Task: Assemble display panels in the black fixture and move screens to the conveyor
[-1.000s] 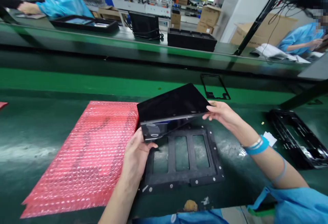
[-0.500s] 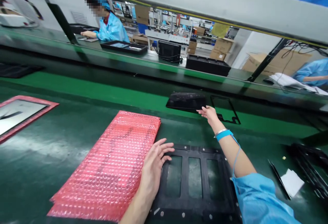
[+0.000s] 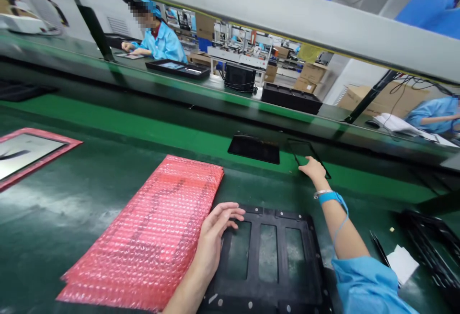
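My right hand [image 3: 313, 169] reaches over the lower left part of a thin black rectangular frame [image 3: 319, 153] lying on the green strip. Its thumb and fingers look apart, though the underside is hidden. Left of it, a dark flat panel [image 3: 253, 149] lies flat on the strip, apart from the hand. My left hand [image 3: 215, 230] is open with bent fingers, above the left edge of a black fixture plate [image 3: 254, 252] with three rectangular openings. Beside that hand lies a stack of pink bubble-wrap bags [image 3: 151, 228].
At the left, a pale panel [image 3: 30, 151] rests on pink wrap. Tweezers [image 3: 380, 249], white paper [image 3: 402, 263] and black frame parts [image 3: 434, 247] lie at the right. Beyond the raised shelf edge, a person in blue [image 3: 163, 41] sits by a black tray [image 3: 178, 68].
My right hand has let go of the dark panel, which now lies flat, and has moved right to the thin frame. My left hand has barely moved.
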Action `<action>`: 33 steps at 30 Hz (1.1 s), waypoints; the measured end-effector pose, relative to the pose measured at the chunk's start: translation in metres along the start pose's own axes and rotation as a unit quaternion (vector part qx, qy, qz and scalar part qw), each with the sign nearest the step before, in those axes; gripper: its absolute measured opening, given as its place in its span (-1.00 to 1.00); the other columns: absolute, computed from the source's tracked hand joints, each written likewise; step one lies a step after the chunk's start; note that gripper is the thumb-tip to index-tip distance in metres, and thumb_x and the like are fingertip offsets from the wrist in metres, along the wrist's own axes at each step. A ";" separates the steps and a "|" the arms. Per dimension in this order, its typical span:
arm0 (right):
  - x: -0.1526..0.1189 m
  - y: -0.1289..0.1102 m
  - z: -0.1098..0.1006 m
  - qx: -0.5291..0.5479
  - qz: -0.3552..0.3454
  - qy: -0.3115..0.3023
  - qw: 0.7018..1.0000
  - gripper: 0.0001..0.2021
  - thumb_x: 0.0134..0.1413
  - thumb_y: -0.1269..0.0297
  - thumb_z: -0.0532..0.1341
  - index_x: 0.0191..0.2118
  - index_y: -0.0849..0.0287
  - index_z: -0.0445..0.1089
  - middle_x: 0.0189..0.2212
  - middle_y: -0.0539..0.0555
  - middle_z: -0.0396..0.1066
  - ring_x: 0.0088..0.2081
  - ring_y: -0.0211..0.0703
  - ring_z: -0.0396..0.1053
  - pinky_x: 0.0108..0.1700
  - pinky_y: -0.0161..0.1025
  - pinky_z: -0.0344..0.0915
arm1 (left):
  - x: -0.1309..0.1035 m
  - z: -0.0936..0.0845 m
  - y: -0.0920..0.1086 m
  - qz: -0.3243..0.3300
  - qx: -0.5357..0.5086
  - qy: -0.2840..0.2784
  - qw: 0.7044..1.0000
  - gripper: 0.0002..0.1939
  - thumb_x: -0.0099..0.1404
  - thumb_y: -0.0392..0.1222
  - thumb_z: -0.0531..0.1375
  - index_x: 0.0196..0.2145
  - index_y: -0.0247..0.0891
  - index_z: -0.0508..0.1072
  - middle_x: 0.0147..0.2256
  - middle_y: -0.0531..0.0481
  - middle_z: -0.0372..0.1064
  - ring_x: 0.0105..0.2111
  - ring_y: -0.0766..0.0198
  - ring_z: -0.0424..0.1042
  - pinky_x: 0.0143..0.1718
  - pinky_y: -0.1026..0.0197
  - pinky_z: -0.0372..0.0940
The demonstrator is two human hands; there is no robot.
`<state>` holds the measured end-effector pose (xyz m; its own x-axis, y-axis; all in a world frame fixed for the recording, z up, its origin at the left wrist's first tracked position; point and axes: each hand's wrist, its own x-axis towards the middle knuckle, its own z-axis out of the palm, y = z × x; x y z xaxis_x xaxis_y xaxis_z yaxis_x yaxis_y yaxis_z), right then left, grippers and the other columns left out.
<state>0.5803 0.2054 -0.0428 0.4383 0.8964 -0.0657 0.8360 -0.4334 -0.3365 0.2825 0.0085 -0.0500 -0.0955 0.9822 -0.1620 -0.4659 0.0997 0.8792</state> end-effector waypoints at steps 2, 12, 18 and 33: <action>-0.007 0.009 -0.016 0.020 -0.025 -0.004 0.999 -0.64 0.24 0.19 0.28 0.11 0.18 0.39 -0.01 0.15 0.47 -0.05 -0.07 0.47 0.01 -0.01 0.44 | -0.002 0.002 0.000 0.039 0.025 0.007 0.999 -0.69 0.08 0.01 0.41 -0.30 -0.26 0.60 -0.31 -0.19 0.57 -0.33 0.10 0.49 -0.33 0.19 0.30; -0.178 0.120 -0.026 0.066 -0.366 -0.040 0.928 -0.54 -0.04 0.30 0.24 0.05 -0.04 0.49 -0.07 0.11 0.54 -0.05 0.05 0.51 -0.01 0.01 0.44 | 0.003 -0.081 0.024 0.280 0.457 0.184 0.824 -0.69 0.13 -0.04 0.29 -0.16 -0.14 0.55 -0.04 -0.20 0.48 0.05 -0.20 0.35 0.19 -0.15 0.10; -0.245 0.150 -0.009 -0.007 -0.478 -0.088 0.874 -0.63 0.05 0.39 0.14 -0.03 -0.03 0.50 -0.07 0.13 0.56 -0.09 0.05 0.50 -0.10 0.00 0.46 | 0.001 -0.125 0.014 0.223 0.610 0.236 0.723 -0.84 0.27 -0.05 0.15 -0.36 -0.17 0.44 -0.26 -0.18 0.41 -0.10 -0.15 0.37 0.04 -0.14 0.18; -0.242 0.140 -0.004 -0.049 -0.575 -0.047 0.816 -0.65 0.21 0.40 0.10 0.07 0.08 0.41 -0.08 0.08 0.57 -0.08 0.01 0.47 -0.10 -0.03 0.40 | -0.109 -0.244 -0.018 0.080 0.546 0.517 0.654 -0.83 0.10 -0.19 0.13 -0.49 -0.14 0.12 -0.46 -0.03 0.12 -0.11 -0.26 0.40 -0.07 -0.36 0.30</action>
<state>0.5927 -0.0725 -0.0704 -0.6765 0.7172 0.1676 0.7016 0.6967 -0.1496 0.0866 -0.1389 -0.1574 -0.8734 0.4172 0.2511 0.4754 0.6189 0.6253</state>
